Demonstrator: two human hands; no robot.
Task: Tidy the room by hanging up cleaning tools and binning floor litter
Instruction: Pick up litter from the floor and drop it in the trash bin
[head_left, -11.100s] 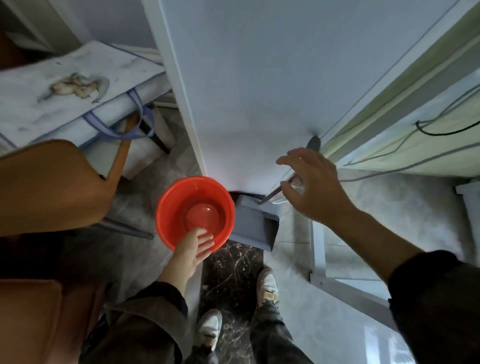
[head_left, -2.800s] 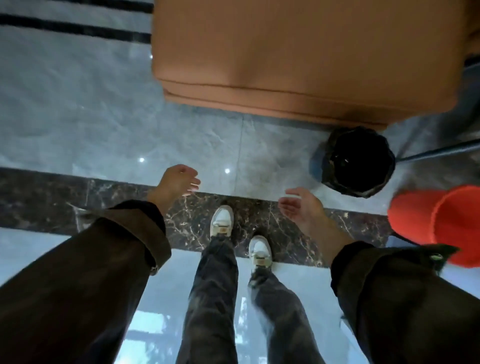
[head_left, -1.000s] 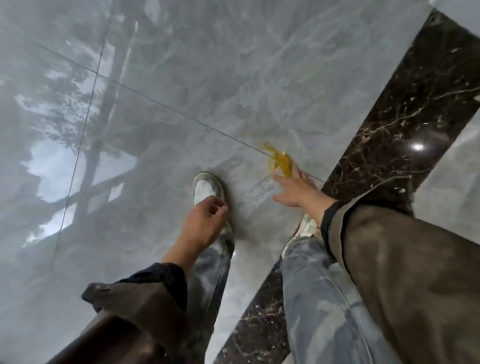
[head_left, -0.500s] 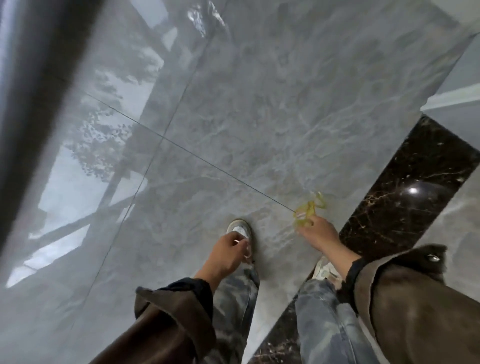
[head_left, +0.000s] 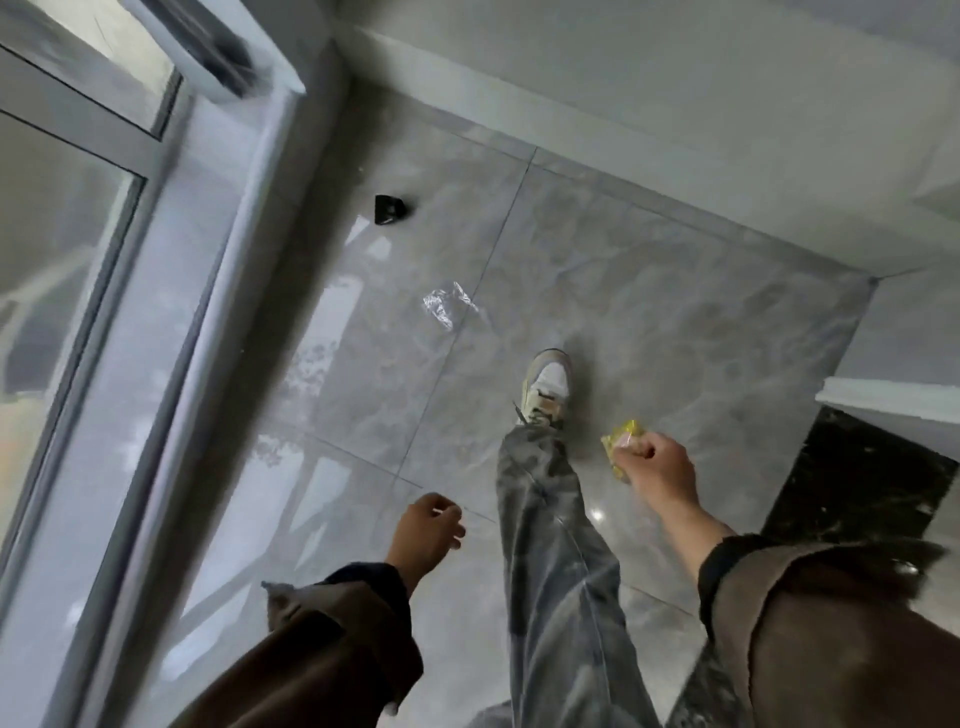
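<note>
floor (head_left: 649, 291) glossy: slip risk | right hand (head_left: 657, 465) fisted on yellow wrapper (head_left: 623, 441), whose edge pokes out — may drop if the fist loosens | left hand (head_left: 426, 535) loosely curled, empty | clear film (head_left: 447, 306) ahead-left of grip — easily missed | black scrap (head_left: 388, 209) beyond it

Head-worn camera looks steeply down at the grey floor (head_left: 649, 312) from standing height.
</note>
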